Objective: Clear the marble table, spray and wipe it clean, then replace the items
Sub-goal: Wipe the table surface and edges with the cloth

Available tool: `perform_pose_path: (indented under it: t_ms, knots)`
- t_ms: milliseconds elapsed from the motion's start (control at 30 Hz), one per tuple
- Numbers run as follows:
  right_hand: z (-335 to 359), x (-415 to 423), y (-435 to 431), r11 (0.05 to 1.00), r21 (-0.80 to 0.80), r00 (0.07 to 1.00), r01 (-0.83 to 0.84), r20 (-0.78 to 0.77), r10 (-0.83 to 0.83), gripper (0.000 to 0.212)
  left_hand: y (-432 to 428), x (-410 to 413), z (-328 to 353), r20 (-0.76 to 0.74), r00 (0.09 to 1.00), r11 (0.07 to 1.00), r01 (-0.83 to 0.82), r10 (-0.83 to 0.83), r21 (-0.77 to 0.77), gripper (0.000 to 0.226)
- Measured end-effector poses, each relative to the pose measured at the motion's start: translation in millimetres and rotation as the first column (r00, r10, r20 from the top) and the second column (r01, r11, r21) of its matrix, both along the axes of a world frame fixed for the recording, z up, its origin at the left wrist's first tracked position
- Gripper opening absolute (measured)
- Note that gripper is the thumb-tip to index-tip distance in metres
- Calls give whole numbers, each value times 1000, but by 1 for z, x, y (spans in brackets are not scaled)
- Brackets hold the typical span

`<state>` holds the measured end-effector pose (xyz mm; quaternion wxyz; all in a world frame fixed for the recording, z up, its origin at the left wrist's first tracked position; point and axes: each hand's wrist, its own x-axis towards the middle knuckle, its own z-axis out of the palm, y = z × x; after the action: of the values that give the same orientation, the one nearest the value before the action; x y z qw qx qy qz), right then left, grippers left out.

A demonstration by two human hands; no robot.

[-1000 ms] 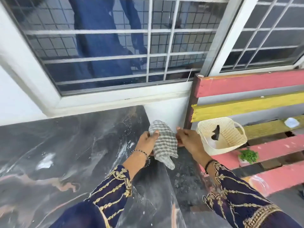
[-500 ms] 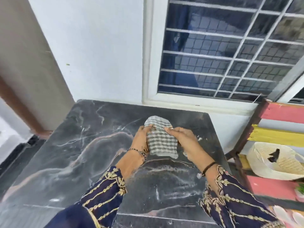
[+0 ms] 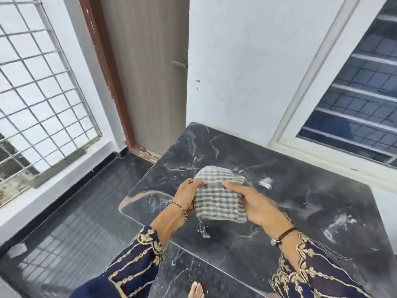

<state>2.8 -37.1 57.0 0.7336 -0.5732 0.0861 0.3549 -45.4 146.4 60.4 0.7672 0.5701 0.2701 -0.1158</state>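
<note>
Dark marble table (image 3: 290,190) beside a wooden door (image 3: 148,72); both hands grip a checked cloth (image 3: 217,201) above it.

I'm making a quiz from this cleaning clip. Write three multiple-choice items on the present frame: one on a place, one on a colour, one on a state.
1. Where is the cloth? A over the marble table; B in a bucket; C on a chair.
2. Its colours? A red; B grey-and-white check; C plain blue.
3. The right hand is? A idle; B holding a spray bottle; C gripping the cloth.
A, dark marble lies beneath it; B, checks show; C, its thumb pinches it.
</note>
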Motion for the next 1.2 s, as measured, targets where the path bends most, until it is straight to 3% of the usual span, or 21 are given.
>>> perform_pose_path:
  t_ms: [67,133,233,300,433,467,533,600,733,833,900,1033,1200]
  knots:
    - [1,16,15,997,-55,999,-46,6,47,20,17,4,-4,-3,998,997,57,-57,61,27]
    - [-3,41,30,986,-163,999,-45,13,48,29,35,17,-15,-29,992,989,126,-124,80,23]
    - [-17,93,46,911,-408,981,59,191,22,35,61,50,-34,-66,982,972,184,-176,144,12]
    - [-20,126,55,797,-577,932,177,357,52,37,76,72,-46,-87,986,968,156,-141,195,6]
    - [-30,183,94,558,-757,712,339,595,373,36,115,124,-66,-139,988,944,107,-66,314,11]
    - [-37,195,106,520,-803,672,291,558,486,41,124,135,-69,-149,988,935,95,-47,340,14]
    - [-57,213,129,419,-908,592,19,347,727,55,142,154,-80,-184,983,916,75,-1,395,13]
    - [-82,220,145,329,-925,485,-192,202,851,64,157,168,-89,-224,975,879,97,11,466,11]
    - [-113,234,156,365,-927,321,-82,322,890,68,177,186,-101,-278,961,810,171,-11,561,11]
    - [-133,237,165,234,-972,109,1,232,967,82,187,196,-111,-308,949,755,252,-70,605,9]
    - [-149,231,175,188,-982,40,13,188,981,81,189,199,-114,-328,939,712,300,-103,635,11]
    - [-175,230,190,287,-947,-91,145,276,957,60,194,206,-114,-372,905,542,421,-205,727,15]
    - [-188,264,201,327,-924,-172,200,296,940,55,205,224,-116,-341,915,485,402,-214,776,18]
